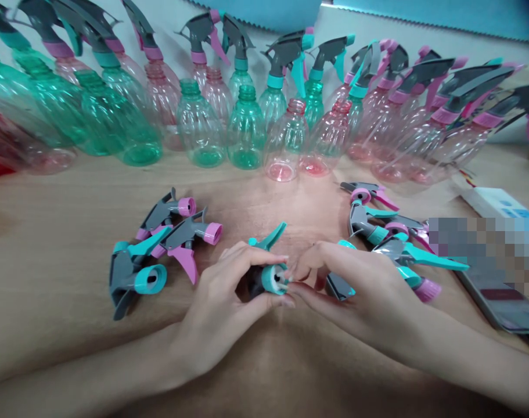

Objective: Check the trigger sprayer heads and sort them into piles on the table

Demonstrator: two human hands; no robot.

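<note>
My left hand is wrapped round a grey spray trigger head with a teal collar and teal lever. The open end of the collar faces right. At that opening, my right hand pinches a thin pale tube-like piece; its fingertips hide most of it. Left of my hands lie loose trigger heads: a teal-collared one and two pink-collared ones. More teal and pink trigger heads are piled beyond my right hand, partly covered by it.
Clear green bottles and pink bottles without tops stand along the back. Behind and beside them are several bottles with trigger heads fitted. A phone lies at the right, near a white box.
</note>
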